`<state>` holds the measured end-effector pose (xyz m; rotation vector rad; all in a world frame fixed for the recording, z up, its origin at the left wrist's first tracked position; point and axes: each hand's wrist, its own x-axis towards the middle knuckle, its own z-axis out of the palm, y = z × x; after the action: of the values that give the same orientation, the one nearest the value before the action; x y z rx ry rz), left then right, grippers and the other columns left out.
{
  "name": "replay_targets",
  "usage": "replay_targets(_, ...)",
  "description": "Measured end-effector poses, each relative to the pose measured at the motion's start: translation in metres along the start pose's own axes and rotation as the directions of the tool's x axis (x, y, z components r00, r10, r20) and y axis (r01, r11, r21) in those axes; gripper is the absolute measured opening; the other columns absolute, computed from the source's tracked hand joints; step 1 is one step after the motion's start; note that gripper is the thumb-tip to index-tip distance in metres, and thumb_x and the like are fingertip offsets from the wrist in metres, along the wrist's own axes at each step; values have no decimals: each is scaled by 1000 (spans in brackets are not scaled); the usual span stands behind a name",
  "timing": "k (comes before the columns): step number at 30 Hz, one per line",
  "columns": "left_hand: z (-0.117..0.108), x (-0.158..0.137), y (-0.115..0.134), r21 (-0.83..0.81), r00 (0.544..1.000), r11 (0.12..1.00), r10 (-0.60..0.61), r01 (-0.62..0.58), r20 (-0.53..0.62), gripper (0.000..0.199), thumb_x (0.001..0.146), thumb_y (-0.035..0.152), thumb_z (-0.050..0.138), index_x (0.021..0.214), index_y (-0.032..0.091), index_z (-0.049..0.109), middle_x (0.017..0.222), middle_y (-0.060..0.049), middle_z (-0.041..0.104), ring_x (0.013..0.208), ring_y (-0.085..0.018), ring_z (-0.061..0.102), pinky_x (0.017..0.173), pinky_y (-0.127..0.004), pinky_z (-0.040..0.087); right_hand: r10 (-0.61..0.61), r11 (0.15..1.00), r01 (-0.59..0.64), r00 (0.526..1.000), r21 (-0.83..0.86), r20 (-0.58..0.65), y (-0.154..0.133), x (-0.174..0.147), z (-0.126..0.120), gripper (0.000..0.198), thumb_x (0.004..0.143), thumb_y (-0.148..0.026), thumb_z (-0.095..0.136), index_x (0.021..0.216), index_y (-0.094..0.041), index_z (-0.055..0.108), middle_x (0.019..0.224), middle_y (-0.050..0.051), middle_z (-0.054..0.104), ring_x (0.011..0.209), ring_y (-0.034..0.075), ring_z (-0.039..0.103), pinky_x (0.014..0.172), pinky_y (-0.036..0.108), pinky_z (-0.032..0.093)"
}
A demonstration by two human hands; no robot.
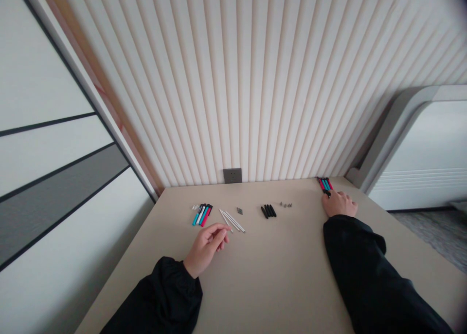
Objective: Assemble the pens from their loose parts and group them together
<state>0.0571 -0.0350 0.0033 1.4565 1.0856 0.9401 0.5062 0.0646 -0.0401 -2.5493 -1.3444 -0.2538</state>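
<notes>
Seen from my head, my left hand is half open, the fingers loosely curled and the thumb lying near the index finger; I see nothing held in it. Its fingertips come right up to the near ends of the thin white rods, which fan out just ahead and to the right of it (whether I am touching one, I cannot tell). Straight ahead of that hand lie the coloured barrels, blue, white and red with dark ends, side by side, and just past their left edge some small clear bits. Beyond the rods, farther from the same hand, sits a small cluster of grey pieces. My right hand is well apart from all this, back upward, fingers bent down toward the tabletop; its grip is hidden, so I cannot tell whether it is closed on anything. A black piece shows at its thumb side, and a row of red and blue pens lies just beyond it. To the left of that hand are small metallic bits, then four black tubes lying together.
</notes>
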Motion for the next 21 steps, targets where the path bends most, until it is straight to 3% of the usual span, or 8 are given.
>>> replay_targets(13,0,-1,1,58,999,998,31,-30,-18,38,87,45,53,104,13,65,72,-3,62,57,-11,51,51,-22,41,8,1000,-8,1000,-21,20,3,4,4,34,90,-31,40,106,-19,68,104,16,63,100,31,55,80,45,39)
replay_targets(17,-4,-2,0,279,989,951,143,-132,-20,32,91,40,49,102,16,67,75,-4,65,63,-13,56,58,-23,43,18,1000,-18,1000,-3,4,4,3,6,35,89,-32,40,109,-19,66,106,16,63,101,32,55,79,45,39)
replay_targets(21,-11,-2,1,545,950,793,310,-275,27,28,93,32,44,101,20,69,79,-5,66,76,-17,59,73,-28,45,-7,1000,8,998,14,-60,3,-6,1,38,89,-38,40,111,-18,64,108,16,62,103,34,53,80,45,38)
